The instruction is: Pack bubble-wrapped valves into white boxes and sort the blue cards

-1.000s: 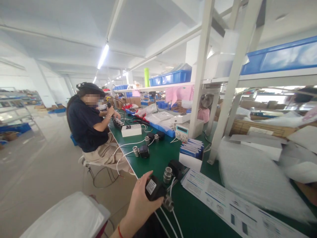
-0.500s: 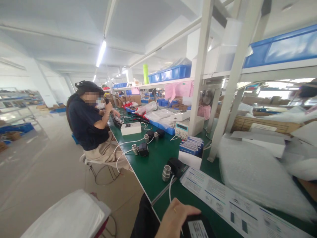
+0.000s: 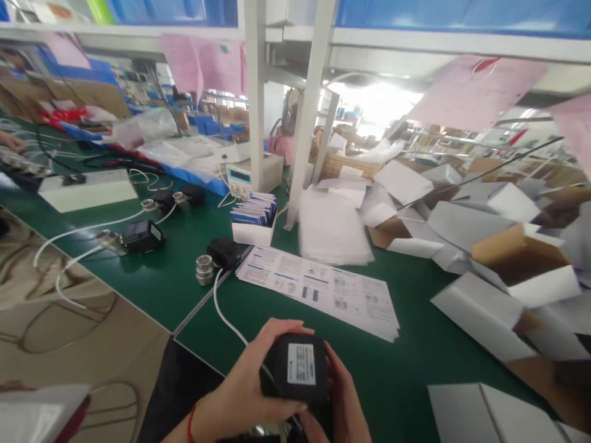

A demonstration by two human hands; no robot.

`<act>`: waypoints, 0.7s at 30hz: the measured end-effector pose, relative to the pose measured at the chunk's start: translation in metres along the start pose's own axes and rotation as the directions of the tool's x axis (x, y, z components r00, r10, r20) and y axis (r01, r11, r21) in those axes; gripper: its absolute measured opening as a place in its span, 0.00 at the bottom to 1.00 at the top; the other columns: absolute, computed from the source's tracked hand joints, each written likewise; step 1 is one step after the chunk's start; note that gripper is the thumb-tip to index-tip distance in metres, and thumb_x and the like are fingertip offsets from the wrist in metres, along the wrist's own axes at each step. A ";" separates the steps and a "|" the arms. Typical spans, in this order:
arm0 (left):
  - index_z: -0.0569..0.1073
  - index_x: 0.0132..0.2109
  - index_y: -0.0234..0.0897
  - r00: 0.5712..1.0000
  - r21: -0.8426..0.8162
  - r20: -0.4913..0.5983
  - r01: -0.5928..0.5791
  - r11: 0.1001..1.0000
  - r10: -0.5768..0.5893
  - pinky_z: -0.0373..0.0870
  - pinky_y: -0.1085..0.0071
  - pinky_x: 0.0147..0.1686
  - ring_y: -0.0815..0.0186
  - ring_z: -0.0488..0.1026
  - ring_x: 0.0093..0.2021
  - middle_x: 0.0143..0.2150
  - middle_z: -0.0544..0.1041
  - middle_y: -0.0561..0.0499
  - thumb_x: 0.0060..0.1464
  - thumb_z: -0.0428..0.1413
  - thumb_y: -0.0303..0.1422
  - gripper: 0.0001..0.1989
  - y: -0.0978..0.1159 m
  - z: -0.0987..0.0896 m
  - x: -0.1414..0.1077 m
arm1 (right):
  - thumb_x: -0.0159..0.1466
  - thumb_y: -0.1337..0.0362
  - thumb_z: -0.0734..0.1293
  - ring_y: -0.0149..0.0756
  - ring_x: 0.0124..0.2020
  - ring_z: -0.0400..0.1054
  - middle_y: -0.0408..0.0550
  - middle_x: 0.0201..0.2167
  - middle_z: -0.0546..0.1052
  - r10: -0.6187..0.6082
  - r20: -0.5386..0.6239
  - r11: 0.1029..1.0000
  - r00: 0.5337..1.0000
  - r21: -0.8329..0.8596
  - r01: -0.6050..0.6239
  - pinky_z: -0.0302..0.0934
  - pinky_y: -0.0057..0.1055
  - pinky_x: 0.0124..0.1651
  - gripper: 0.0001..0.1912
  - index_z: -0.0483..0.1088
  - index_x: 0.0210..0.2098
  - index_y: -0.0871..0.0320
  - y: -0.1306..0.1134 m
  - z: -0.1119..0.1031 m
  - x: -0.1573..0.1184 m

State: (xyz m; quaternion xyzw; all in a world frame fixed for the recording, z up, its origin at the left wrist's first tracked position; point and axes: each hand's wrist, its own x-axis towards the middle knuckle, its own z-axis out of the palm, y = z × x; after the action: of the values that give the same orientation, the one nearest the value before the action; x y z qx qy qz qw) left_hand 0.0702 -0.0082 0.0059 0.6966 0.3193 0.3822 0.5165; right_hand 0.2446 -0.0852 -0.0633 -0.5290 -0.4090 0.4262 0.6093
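Observation:
A black motorized valve actuator (image 3: 302,394) with a white printed label is held low over the front of the green bench. My left hand (image 3: 252,375) wraps its left side, thumb below and fingers over the top. Around the right side and underneath curls my right hand (image 3: 344,394). A white cable (image 3: 231,329) passes behind my left hand. Some shiny metal shows beneath the actuator, mostly hidden. Beyond my hands lies a motorized valve (image 3: 224,252) with a silver threaded fitting (image 3: 204,271).
Printed instruction sheets (image 3: 323,289) lie in a stack ahead, beside a white box of booklets (image 3: 253,234). More valves (image 3: 143,235) sit to the left. White cartons (image 3: 480,314) pile up at right. Shelf posts (image 3: 256,92) rise behind. A co-worker's hand (image 3: 12,141) shows far left.
My view has swung right and down, toward the bench before me. My right hand has come into view on the actuator; the co-worker has mostly left view.

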 end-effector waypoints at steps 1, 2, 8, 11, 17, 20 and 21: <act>0.64 0.65 0.53 1.000 -0.003 0.026 -0.015 1.000 0.015 0.69 0.61 0.60 0.55 0.72 0.61 0.62 0.73 0.52 0.42 0.69 0.21 0.45 0.000 -0.001 0.000 | 0.53 0.51 0.80 0.59 0.62 0.69 0.52 0.59 0.76 0.012 0.002 1.000 1.000 -0.004 -0.012 0.73 0.46 0.55 0.39 0.69 0.62 0.47 -0.001 0.000 0.000; 0.64 0.65 0.55 0.998 0.005 0.046 -0.035 0.999 0.034 0.69 0.61 0.61 0.55 0.71 0.62 0.63 0.72 0.52 0.44 0.69 0.21 0.45 -0.001 -0.002 0.000 | 0.53 0.52 0.80 0.58 0.64 0.67 0.52 0.61 0.75 0.022 0.010 1.000 1.000 -0.007 -0.022 0.71 0.46 0.57 0.40 0.68 0.63 0.48 -0.002 0.000 0.000; 0.60 0.68 0.60 0.995 0.131 0.026 -0.100 0.986 0.097 0.69 0.61 0.63 0.57 0.71 0.63 0.65 0.72 0.54 0.46 0.69 0.23 0.47 -0.002 0.003 -0.004 | 0.59 0.55 0.76 0.56 0.63 0.69 0.55 0.61 0.75 -0.011 0.094 0.997 0.996 -0.070 0.017 0.71 0.46 0.58 0.37 0.65 0.66 0.50 -0.012 0.002 0.005; 0.59 0.68 0.58 0.993 0.240 -0.075 -0.075 0.968 0.095 0.70 0.57 0.64 0.54 0.72 0.64 0.66 0.72 0.52 0.45 0.69 0.22 0.49 -0.006 0.014 -0.008 | 0.58 0.58 0.75 0.55 0.63 0.69 0.55 0.64 0.72 -0.059 0.054 0.989 0.997 -0.134 0.066 0.71 0.45 0.59 0.39 0.62 0.67 0.51 -0.016 0.015 0.003; 0.59 0.71 0.52 0.982 0.337 -0.172 -0.018 0.941 0.081 0.73 0.52 0.62 0.48 0.71 0.64 0.67 0.72 0.46 0.42 0.73 0.28 0.52 -0.008 0.027 -0.012 | 0.55 0.59 0.76 0.50 0.51 0.77 0.52 0.53 0.79 -0.026 -0.122 0.999 0.992 -0.040 0.021 0.75 0.40 0.49 0.35 0.65 0.60 0.51 -0.027 0.037 0.002; 0.63 0.69 0.51 0.993 0.217 -0.119 0.022 0.976 0.004 0.72 0.52 0.62 0.49 0.73 0.63 0.66 0.73 0.46 0.45 0.71 0.28 0.46 -0.010 0.024 -0.008 | 0.52 0.53 0.80 0.49 0.47 0.78 0.51 0.48 0.81 0.096 -0.191 0.988 0.977 0.141 -0.069 0.74 0.42 0.49 0.33 0.69 0.54 0.51 -0.032 0.031 0.003; 0.65 0.67 0.50 0.993 0.176 -0.118 0.043 0.984 -0.022 0.72 0.52 0.62 0.50 0.74 0.62 0.65 0.74 0.46 0.46 0.70 0.27 0.43 -0.012 0.023 -0.006 | 0.52 0.51 0.80 0.50 0.49 0.77 0.51 0.49 0.81 0.136 -0.210 0.976 0.968 0.195 -0.095 0.73 0.43 0.51 0.33 0.70 0.54 0.51 -0.033 0.027 0.004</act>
State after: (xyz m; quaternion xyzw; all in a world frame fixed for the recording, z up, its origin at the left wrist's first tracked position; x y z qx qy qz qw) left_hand 0.0865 -0.0215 -0.0107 0.7115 0.3926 0.3833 0.4390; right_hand 0.2224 -0.0759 -0.0278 -0.5381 -0.2656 0.4350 0.6713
